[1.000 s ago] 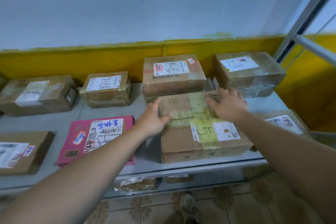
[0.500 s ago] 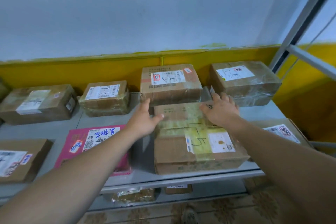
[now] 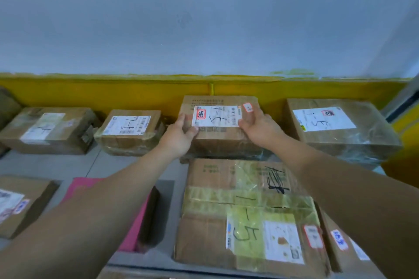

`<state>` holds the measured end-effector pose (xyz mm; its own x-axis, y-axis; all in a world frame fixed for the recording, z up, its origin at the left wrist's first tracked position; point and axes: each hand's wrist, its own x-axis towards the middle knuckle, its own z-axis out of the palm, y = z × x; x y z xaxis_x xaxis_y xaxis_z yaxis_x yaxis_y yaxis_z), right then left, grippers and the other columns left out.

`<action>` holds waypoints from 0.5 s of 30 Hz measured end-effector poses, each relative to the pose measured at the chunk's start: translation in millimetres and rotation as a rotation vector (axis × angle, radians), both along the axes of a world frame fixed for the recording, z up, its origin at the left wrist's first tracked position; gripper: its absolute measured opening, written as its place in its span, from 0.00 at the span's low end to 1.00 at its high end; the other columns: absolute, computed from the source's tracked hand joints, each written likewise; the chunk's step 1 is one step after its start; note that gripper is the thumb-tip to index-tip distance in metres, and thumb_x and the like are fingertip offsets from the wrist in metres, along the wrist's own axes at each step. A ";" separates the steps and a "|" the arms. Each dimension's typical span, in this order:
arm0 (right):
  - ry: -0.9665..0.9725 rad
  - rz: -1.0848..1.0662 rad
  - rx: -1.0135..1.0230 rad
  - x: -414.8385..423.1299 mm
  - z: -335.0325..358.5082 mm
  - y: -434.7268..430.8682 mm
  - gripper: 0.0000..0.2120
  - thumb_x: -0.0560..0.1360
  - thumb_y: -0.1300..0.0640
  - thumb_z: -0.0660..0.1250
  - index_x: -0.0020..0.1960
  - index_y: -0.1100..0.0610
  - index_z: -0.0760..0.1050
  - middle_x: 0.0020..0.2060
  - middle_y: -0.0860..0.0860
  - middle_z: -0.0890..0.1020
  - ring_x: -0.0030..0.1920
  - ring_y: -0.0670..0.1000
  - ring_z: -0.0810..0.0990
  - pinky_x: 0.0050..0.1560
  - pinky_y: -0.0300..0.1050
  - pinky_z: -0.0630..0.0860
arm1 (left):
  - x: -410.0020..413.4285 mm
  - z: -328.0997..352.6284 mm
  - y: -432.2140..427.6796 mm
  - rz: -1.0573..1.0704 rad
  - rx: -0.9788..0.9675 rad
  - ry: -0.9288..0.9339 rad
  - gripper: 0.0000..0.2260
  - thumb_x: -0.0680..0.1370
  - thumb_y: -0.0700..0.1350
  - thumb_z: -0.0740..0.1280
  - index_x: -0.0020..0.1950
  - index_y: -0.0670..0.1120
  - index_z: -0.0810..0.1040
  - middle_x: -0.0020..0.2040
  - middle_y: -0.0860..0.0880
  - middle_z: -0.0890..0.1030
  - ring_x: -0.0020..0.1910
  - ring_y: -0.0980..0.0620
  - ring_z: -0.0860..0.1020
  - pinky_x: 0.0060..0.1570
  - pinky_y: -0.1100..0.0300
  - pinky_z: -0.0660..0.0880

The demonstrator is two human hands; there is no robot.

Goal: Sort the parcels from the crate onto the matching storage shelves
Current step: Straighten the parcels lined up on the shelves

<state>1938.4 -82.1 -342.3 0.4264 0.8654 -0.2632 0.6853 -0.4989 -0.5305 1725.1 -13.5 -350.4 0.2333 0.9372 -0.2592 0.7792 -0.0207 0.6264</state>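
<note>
Toward the far middle of a grey metal shelf [image 3: 74, 165], a brown cardboard parcel [image 3: 217, 140] with a white shipping label marked "1-5" in pen stands close to the yellow wall band [image 3: 136, 95]. A person reaches in with both bare arms and holds it from either side. The left hand [image 3: 179, 136] grips the near left corner, thumb on top beside the label and fingers up the left side. The right hand [image 3: 260, 129] grips the right side, thumb at the label's right edge and fingers curled over the top. Whether the parcel rests on the shelf or is slightly raised cannot be told.

Just near of it lies a large brown cardboard box [image 3: 226, 233], banded with yellowish tape and also marked "1-5". To the right of the held parcel sits a film-wrapped brown box [image 3: 340, 136] with a white "1-5" label. To its left sit a small taped brown box [image 3: 129, 136] and, further left, a wider brown box [image 3: 49, 133]. Nearer on the left, a flat pink box [image 3: 140, 222] shows partly under the left forearm, with another brown box [image 3: 27, 206] at the left edge.
</note>
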 end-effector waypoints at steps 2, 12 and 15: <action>-0.037 0.021 -0.010 1.4 -4.5 -1.2 0.36 0.81 0.41 0.57 0.81 0.49 0.41 0.69 0.63 0.67 0.60 0.63 0.77 0.57 0.50 0.71 | -1.2 -1.8 -1.3 -0.018 0.015 0.020 0.30 0.82 0.54 0.59 0.80 0.50 0.50 0.77 0.45 0.61 0.73 0.43 0.64 0.69 0.53 0.63; -0.122 0.030 0.001 5.7 14.0 -13.7 0.34 0.81 0.37 0.53 0.81 0.51 0.50 0.74 0.60 0.63 0.71 0.64 0.66 0.70 0.59 0.65 | -4.4 17.4 -3.0 -0.243 0.173 0.295 0.30 0.80 0.61 0.56 0.79 0.51 0.53 0.80 0.45 0.51 0.78 0.43 0.53 0.74 0.45 0.55; -0.213 -0.030 0.015 17.1 29.3 -35.9 0.34 0.81 0.36 0.52 0.80 0.55 0.54 0.76 0.58 0.61 0.74 0.62 0.63 0.72 0.58 0.63 | 6.2 29.0 -4.8 -0.369 0.226 0.294 0.30 0.80 0.61 0.57 0.79 0.49 0.55 0.79 0.45 0.54 0.77 0.44 0.54 0.73 0.44 0.57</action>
<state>1955.5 -118.0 -313.0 0.4968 0.8545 -0.1516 0.7676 -0.5142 -0.3825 1731.3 -18.3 -321.4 0.5064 0.8466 -0.1639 0.8369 -0.4367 0.3301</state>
